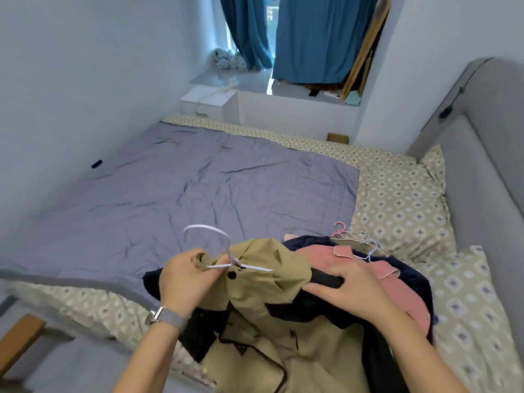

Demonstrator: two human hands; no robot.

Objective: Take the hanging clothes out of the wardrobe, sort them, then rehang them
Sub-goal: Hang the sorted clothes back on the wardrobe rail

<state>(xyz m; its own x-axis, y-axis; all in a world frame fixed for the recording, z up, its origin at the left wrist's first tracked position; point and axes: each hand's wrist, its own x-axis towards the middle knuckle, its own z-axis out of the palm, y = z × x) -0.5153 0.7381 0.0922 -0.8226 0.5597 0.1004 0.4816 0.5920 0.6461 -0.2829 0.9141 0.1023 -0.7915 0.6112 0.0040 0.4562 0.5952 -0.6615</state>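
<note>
Bed [397,199] under heaped clothes [368,279], left grip [184,276] pinching khaki coat [269,279], right grip [351,287] seemingly flat, hangers [354,236] half-buried.

We see a bed [312,143] in a beige diamond-patterned sheet, with a crumpled grey quilt [198,182] spread over its left part. Two matching pillows [402,205] lie at the right, and a heap of clothes on hangers [357,268] rests on the near edge.
</note>
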